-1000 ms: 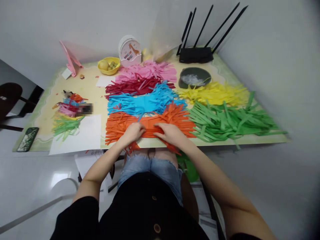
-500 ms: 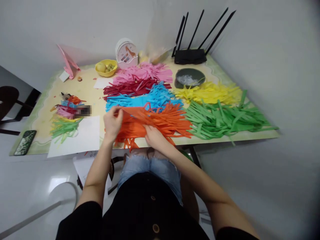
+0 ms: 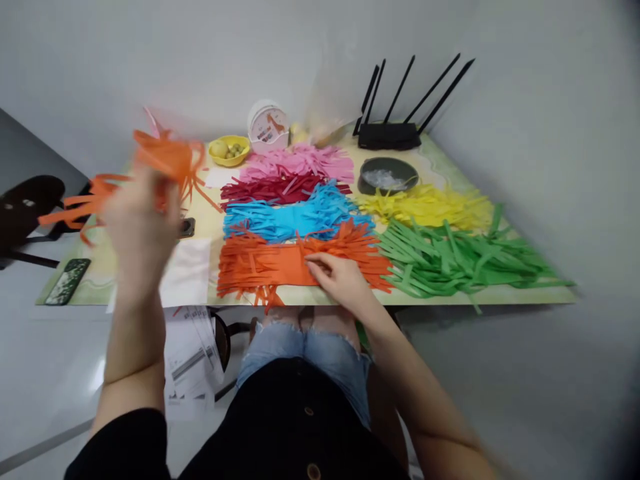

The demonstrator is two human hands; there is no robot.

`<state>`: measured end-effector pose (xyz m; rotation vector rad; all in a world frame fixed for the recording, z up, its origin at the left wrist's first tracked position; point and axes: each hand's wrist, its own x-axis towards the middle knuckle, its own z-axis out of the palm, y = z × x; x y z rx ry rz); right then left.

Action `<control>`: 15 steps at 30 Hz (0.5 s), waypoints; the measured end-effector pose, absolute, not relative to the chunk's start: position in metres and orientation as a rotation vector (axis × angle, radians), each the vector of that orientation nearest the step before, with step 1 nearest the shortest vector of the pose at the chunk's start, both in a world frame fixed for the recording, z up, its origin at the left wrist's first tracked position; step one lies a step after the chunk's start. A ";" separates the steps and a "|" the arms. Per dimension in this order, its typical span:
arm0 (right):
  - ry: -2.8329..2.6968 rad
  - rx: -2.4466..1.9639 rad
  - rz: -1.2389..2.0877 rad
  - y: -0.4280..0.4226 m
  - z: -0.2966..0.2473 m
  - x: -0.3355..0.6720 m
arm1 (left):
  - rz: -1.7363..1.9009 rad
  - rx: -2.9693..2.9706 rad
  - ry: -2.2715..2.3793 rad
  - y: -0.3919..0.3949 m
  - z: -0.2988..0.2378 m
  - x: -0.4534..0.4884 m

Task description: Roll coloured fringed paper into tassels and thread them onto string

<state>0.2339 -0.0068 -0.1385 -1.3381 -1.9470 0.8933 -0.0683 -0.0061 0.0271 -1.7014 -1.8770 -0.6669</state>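
Raised over the left side of the table, my left hand (image 3: 143, 233) is blurred by motion and closed round a fringed orange paper sheet (image 3: 167, 157), its strips hanging and flying out. My right hand (image 3: 343, 277) rests on a pile of orange fringed paper (image 3: 287, 265) at the near table edge. Its thumb and forefinger are close together on the pile's surface; whether they pinch a sheet, I cannot tell. Behind this pile lies blue fringed paper (image 3: 295, 220), then dark red (image 3: 280, 191) and pink (image 3: 305, 163). My left hand hides part of the table's left side.
Green (image 3: 465, 260) and yellow fringed paper (image 3: 430, 205) lie at the right. Behind them are a dark bowl (image 3: 367, 183) and a black router (image 3: 390, 137). A yellow fruit bowl (image 3: 243, 159) stands at the back; a phone (image 3: 67, 281) lies near the left edge.
My left hand has lifted an orange sheet off the pile and swung it up and to the left. My right hand has stayed at the pile, shifted slightly right. The view has tilted a little.
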 end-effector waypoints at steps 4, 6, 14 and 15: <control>-1.894 -0.973 0.356 -0.027 -0.079 0.220 | -0.163 -2.191 -1.841 -0.014 -0.002 -0.002; -1.976 -0.834 0.275 -0.022 -0.065 0.211 | -0.124 -2.369 -1.752 -0.015 -0.009 0.009; -2.197 -0.969 0.679 0.021 -0.054 0.220 | -0.727 -2.892 -1.751 -0.017 -0.014 -0.014; -2.197 -0.989 0.680 0.019 -0.051 0.228 | -0.834 -2.938 -1.799 -0.013 -0.021 -0.027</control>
